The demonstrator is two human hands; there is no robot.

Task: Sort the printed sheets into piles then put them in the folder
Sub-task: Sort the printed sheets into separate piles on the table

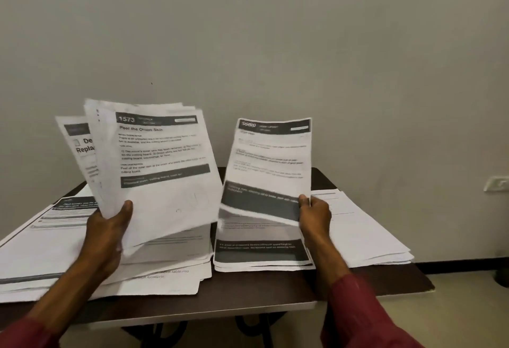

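Gripping a fanned sheaf of printed sheets (162, 171) in my left hand (110, 226), thumb curled over the front, I can read "1573" and "Peel the Onion Skin" on the top page. A page behind it is cut off and shows only "De" and "Replac". Under that hand the left pile (41, 251) lies on the dark table (248, 292), partly hidden by my forearm, its print too blurred to read. Further right, my right hand (315, 214) pinches the lower right edge of a single sheet (271, 165), held upright above the middle pile (261, 254); its header number is smeared. The right pile (366, 232) lies just past that hand, its text too faint to read.
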